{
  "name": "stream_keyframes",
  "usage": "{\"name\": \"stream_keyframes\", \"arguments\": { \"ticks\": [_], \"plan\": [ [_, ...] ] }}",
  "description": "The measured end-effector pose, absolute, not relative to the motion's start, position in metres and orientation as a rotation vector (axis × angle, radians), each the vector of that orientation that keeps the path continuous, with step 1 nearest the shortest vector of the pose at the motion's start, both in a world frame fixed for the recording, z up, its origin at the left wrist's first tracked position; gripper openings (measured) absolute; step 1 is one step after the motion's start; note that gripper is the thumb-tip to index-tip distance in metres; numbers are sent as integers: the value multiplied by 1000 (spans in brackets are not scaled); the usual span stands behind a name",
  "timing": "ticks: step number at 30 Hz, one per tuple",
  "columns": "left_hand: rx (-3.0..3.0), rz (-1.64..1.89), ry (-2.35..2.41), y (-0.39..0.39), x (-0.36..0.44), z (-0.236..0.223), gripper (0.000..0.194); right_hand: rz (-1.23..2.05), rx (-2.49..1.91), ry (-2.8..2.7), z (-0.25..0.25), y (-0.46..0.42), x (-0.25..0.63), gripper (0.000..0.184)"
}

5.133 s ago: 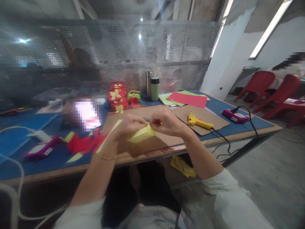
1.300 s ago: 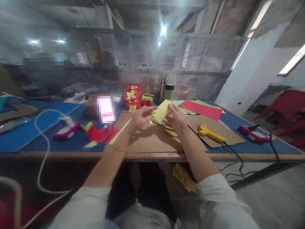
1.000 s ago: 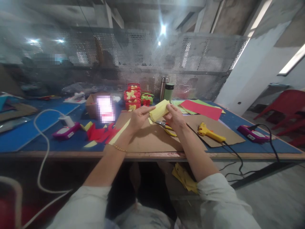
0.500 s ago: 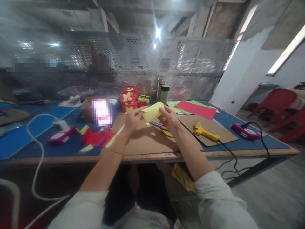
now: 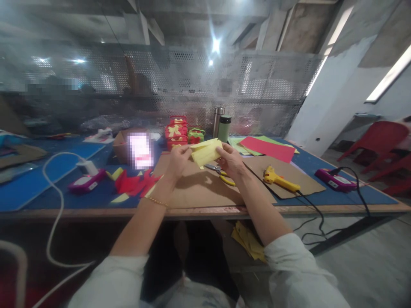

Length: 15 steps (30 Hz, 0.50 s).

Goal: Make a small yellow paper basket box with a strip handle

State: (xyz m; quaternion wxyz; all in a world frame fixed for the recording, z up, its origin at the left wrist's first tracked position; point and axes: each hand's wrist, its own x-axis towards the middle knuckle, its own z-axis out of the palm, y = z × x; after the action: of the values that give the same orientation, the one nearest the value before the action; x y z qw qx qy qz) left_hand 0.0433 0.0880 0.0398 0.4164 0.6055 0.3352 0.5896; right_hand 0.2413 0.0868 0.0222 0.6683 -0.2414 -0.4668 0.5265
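Note:
A folded piece of yellow paper (image 5: 206, 153) is held up over the brown cardboard (image 5: 199, 188), stretched between my two hands. My left hand (image 5: 179, 161) pinches its left edge, where a flap stands partly lifted. My right hand (image 5: 230, 160) grips the right end, thumb on the near face and fingers behind. Beneath the paper, scissors with yellow handles (image 5: 227, 179) lie on the cardboard, partly hidden by my right hand. Red paper scraps (image 5: 130, 184) and a few yellow ones lie to the left of the cardboard.
A yellow glue gun (image 5: 280, 179) with a black cable rests on cardboard at right. Behind are red boxes with yellow bows (image 5: 176, 130), a green box (image 5: 195, 136), a green bottle (image 5: 224, 128) and coloured sheets (image 5: 269, 147). Purple power strips (image 5: 86, 182) sit at both sides.
Earlier both hands worked the paper low over the cardboard; now they hold it higher and flatter. In the last second the left flap has lifted and the paper has turned more level.

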Motion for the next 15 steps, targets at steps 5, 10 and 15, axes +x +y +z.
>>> {"name": "stream_keyframes", "arguments": {
  "ticks": [5,10,15],
  "plan": [
    [1314,1485,742,91,46,40,33,1193,-540,-1094,22,84,240,52],
    [1226,1493,728,87,48,44,36,1187,-599,-1086,21,82,239,51],
    [1207,1456,700,85,50,46,38,1161,-676,-1056,20,85,239,52]
  ]
}}
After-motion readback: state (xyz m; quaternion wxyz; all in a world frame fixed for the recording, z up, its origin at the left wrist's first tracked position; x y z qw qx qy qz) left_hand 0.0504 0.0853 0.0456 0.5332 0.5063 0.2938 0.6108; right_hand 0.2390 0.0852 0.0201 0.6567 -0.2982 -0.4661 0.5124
